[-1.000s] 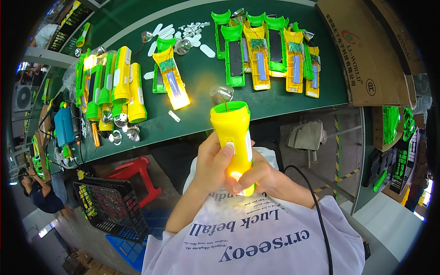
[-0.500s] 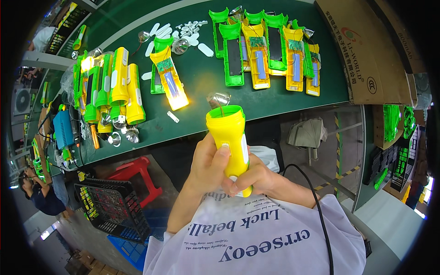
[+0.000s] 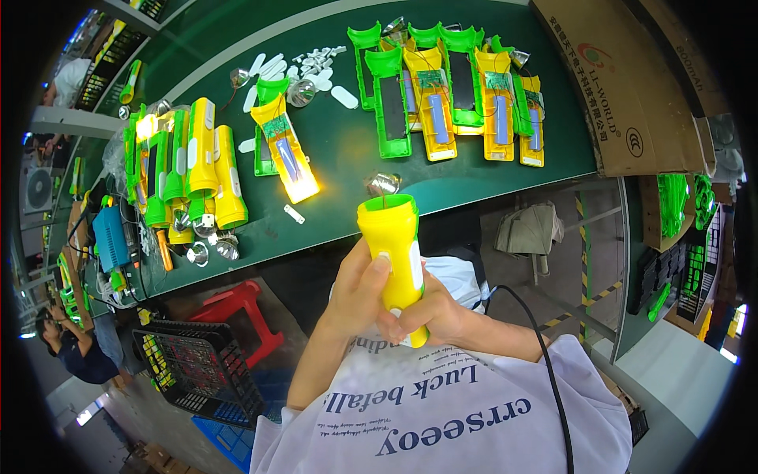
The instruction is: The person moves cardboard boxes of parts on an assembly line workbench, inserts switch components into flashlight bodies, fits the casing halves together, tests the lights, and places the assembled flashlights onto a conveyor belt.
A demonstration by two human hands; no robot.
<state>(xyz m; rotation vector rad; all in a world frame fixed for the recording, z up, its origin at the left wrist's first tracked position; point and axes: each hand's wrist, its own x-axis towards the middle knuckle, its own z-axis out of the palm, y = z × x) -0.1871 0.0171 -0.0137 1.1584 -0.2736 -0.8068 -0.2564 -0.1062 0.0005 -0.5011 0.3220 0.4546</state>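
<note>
A yellow and green flashlight body (image 3: 399,268) is held upright between both hands in front of my chest. My left hand (image 3: 359,288) wraps its side, with the thumb on the front near a white switch. My right hand (image 3: 437,312) grips the lower end. From the open wide mouth hangs a silver reflector (image 3: 384,183) on thin wires, just beyond the rim. On the bench past it lies an opened flashlight half (image 3: 289,158) with a circuit board and a battery, glowing at its near end. A small white strip (image 3: 294,214) lies close by.
Assembled flashlights (image 3: 202,146) are piled at the left of the green bench (image 3: 332,146), with loose reflectors (image 3: 197,253). Open green and yellow halves (image 3: 433,103) stand at the back right beside a cardboard box (image 3: 580,87). White plastic pieces (image 3: 343,97) lie behind. Below are a red stool (image 3: 257,316) and a black crate (image 3: 197,363).
My view has shifted slightly, so the bench items appear a little lower and further left. Both hands keep their grip; the flashlight sits a little lower, its mouth turned slightly.
</note>
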